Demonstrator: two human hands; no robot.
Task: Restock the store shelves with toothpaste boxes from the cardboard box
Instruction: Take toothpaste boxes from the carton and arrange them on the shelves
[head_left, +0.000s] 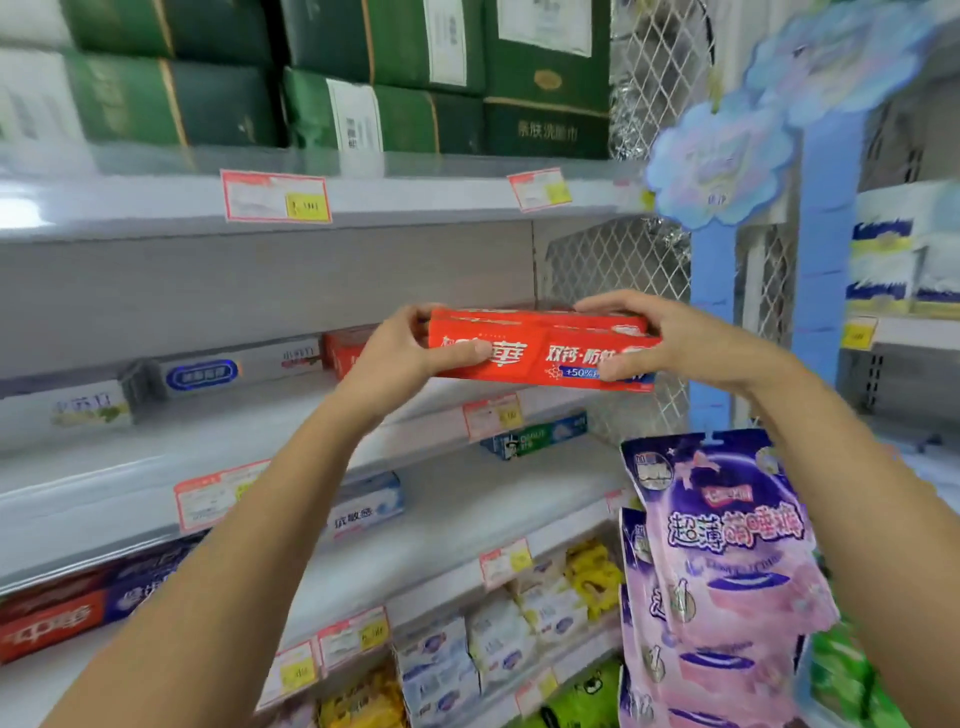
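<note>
Here, red toothpaste boxes (540, 349) are held at mid-frame before a grey shelf (218, 418), clasped at one end by the left hand (402, 353) and at the other by the right hand (680, 340).

The head-worn camera faces forward, close to the store shelves (415, 195).

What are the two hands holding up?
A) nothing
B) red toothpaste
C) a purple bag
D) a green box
B: the left hand and the right hand each grip one end of the red toothpaste.
</note>
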